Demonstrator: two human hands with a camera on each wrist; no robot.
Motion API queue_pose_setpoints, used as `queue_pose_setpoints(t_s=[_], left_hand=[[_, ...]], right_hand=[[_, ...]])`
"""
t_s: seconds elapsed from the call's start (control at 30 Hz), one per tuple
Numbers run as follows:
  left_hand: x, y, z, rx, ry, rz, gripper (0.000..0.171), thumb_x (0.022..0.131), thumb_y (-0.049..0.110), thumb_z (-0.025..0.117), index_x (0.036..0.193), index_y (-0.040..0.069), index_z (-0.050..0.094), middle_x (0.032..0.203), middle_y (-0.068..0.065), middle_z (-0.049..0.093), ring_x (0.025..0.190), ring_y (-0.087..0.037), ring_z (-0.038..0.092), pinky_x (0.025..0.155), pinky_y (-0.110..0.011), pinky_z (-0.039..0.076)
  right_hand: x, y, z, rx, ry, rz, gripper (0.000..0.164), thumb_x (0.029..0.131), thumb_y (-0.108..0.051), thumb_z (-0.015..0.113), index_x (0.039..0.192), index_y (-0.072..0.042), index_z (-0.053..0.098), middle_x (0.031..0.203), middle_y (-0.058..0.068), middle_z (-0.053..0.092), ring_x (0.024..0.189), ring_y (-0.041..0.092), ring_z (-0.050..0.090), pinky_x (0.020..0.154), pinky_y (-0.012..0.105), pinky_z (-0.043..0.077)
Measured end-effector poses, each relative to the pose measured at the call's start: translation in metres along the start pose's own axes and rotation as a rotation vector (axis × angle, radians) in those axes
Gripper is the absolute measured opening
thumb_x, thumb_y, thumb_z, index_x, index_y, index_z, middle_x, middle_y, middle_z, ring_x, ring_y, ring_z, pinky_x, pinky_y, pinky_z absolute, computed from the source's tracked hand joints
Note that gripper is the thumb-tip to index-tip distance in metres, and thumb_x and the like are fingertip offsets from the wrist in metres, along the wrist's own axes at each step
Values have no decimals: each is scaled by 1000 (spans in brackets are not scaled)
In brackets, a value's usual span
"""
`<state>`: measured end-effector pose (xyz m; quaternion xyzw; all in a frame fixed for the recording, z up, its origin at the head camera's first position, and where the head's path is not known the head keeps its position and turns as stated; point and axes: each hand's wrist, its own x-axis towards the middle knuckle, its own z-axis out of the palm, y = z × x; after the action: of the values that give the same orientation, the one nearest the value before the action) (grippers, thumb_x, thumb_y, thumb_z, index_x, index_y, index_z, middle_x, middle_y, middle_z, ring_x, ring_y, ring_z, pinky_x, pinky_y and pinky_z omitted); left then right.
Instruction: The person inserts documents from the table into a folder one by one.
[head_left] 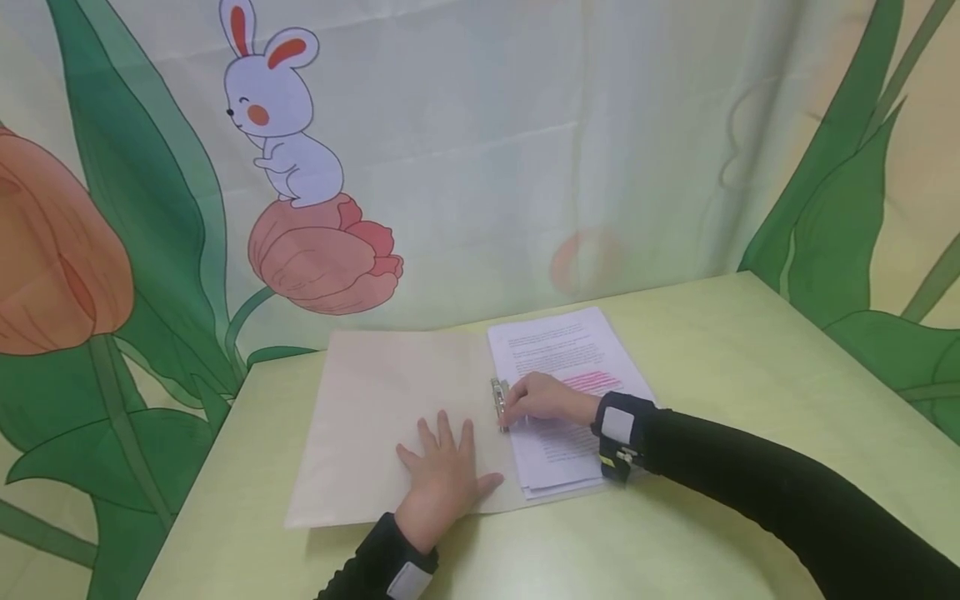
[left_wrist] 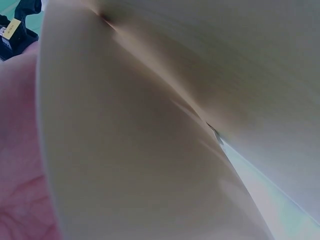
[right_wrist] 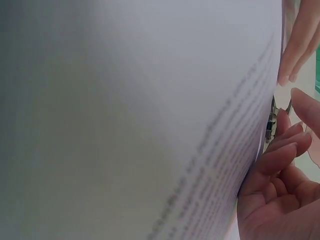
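A beige folder (head_left: 390,392) lies spread on the table, with a metal binder clip (head_left: 497,400) along its spine. Printed sheets (head_left: 558,342) are stacked on its right side. My left hand (head_left: 442,475) rests on the left cover, fingers spread straight. At the clip, my right hand (head_left: 540,396) pinches the lever end between thumb and curled fingers. The right wrist view has the clip (right_wrist: 271,125) beside the right fingers (right_wrist: 277,155), partly behind the paper edge. Up close in the left wrist view, the folder (left_wrist: 125,125) fills most of the picture.
The pale green table (head_left: 712,367) stretches to both sides of the folder. Behind it hangs a curtain (head_left: 465,150) printed with a rabbit and tulips. Pink highlighting marks several lines on the top sheet. Black bands (head_left: 622,433) circle the wrists.
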<state>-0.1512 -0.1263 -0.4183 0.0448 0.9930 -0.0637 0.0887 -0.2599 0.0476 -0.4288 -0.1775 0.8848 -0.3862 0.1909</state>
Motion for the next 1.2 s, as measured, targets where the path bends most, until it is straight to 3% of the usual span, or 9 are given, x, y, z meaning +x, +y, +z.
queue_pose_setpoints(t_s=[0.67, 1.2], left_hand=[[0, -1, 1, -11, 19, 13, 89, 85, 71, 57, 150, 14, 41, 153, -23, 27, 139, -50, 23, 94, -74, 20], [1, -1, 2, -2, 14, 9, 89, 84, 72, 56, 150, 14, 41, 152, -23, 28, 139, -50, 23, 94, -74, 20]], right_hand=[[1, 2, 4, -82, 24, -8, 12, 76, -27, 84, 74, -18, 75, 71, -11, 65, 65, 7, 53, 56, 18, 38], [-6, -9, 4, -135, 37, -7, 14, 75, -23, 83, 70, -17, 72, 67, -9, 62, 61, 6, 53, 54, 18, 39]])
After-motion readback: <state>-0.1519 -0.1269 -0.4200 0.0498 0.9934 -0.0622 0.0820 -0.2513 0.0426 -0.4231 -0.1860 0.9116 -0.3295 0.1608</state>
